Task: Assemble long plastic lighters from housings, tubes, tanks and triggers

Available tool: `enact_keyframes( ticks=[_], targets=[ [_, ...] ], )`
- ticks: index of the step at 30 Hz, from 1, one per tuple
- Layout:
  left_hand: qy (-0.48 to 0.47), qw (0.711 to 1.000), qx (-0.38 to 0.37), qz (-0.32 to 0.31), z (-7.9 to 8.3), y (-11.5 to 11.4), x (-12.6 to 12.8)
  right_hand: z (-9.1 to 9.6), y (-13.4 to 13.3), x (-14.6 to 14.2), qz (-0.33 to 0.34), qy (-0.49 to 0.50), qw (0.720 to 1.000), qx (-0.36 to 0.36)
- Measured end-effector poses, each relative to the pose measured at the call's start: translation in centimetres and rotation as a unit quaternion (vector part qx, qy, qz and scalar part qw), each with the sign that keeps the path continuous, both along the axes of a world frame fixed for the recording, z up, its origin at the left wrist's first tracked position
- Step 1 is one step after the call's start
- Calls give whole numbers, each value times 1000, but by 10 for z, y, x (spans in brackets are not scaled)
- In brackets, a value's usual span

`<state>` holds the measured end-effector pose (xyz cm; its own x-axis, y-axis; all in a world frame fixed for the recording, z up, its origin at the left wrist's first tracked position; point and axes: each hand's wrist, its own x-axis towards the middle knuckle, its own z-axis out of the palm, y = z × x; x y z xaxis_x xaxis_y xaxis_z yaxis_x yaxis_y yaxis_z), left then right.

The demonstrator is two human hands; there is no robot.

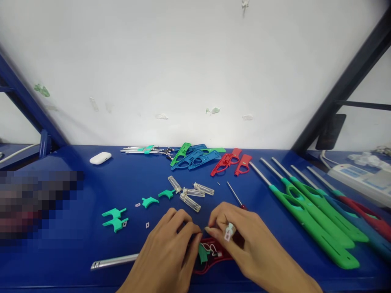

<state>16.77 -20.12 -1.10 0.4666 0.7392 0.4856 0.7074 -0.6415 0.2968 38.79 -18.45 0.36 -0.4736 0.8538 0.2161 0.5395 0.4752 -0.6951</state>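
Note:
A red lighter shell half lies open-side up at the front, partly covered by both hands. Inside it are a green trigger and a looped white wire. My left hand is closed with bent fingers at the shell's upper edge. From beneath that hand a silver metal tube sticks out to the left. My right hand is closed too, with thumb and index finger close to the left fingertips. A small pale plastic part shows between its fingers; the rest of that part is hidden.
Clear fuel tanks, green triggers and tiny pale pieces lie beyond my hands. A screwdriver is behind the right hand. Several long lighters lie right. Shell halves, metal tubes and a white case line the back.

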Motion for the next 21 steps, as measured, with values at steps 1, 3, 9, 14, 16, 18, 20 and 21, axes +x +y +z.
enact_keyframes(
  ticks=[1, 3, 9, 14, 16, 18, 20, 21],
  targets=[
    [9, 1000, 11, 3, 1, 0, 1, 2, -4, 1, -30, -20, 999, 17],
    [21, 999, 32, 6, 2, -1, 2, 6, -12, 5, -74, -52, 995, 48],
    [3, 997, 72, 15, -4, -3, 1, 4, -18, 11, -60, -76, 995, 24],
    [-35, 996, 77, 10, -8, -4, 3, 2, -10, 8, -13, -82, 996, -42],
    [-41, 996, 73, 5, -7, -3, 4, 3, -8, 7, -8, -76, 996, -44],
    [-41, 997, 67, -3, -7, -3, 3, 5, -8, 6, -6, -75, 996, -42],
    [-42, 997, 64, -11, -6, -3, 3, 5, -8, 6, -4, -77, 996, -42],
    [-43, 997, 65, -16, -6, -3, 2, 5, -7, 5, -3, -77, 996, -42]
  ],
)
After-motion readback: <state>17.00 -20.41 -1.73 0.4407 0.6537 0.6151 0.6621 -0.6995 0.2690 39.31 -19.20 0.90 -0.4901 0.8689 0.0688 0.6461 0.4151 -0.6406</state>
